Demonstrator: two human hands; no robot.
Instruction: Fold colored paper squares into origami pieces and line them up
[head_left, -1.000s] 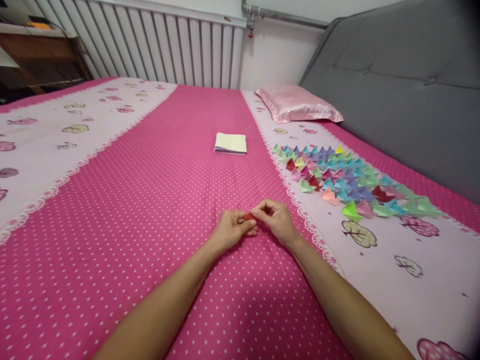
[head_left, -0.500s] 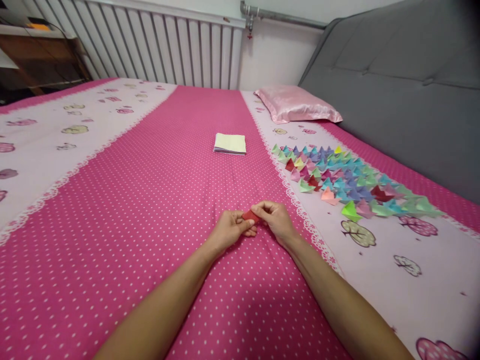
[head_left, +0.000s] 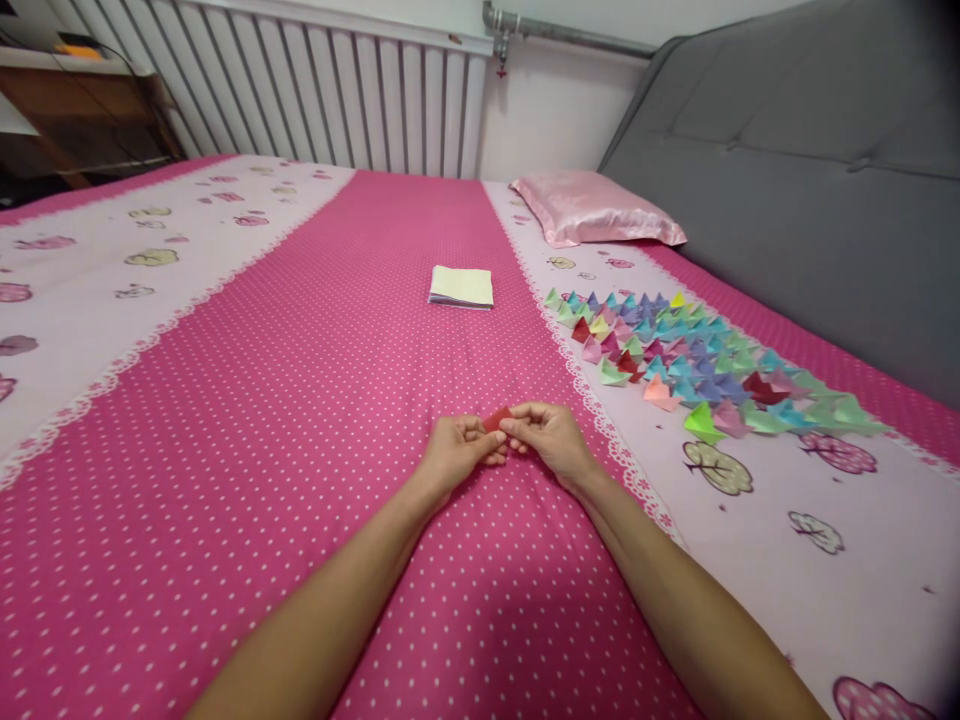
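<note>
My left hand (head_left: 457,452) and my right hand (head_left: 551,440) meet low over the pink dotted bedsheet (head_left: 300,400), both pinching a small red folded paper (head_left: 496,418) between their fingertips. Most of the paper is hidden by the fingers; only a red corner shows at the top. To the right of my hands lies a spread of several small folded paper pieces (head_left: 690,365) in green, blue, purple, pink and red. A stack of pale yellow paper sheets (head_left: 461,286) lies flat on the sheet farther ahead.
A pink satin pillow (head_left: 596,207) rests at the far right by the grey padded headboard (head_left: 795,170). A white radiator (head_left: 322,90) runs along the far wall. A wooden shelf (head_left: 82,110) stands at the far left.
The red paper has turned a little between my fingertips, its corner now pointing up and left. Both hands stay in nearly the same spot.
</note>
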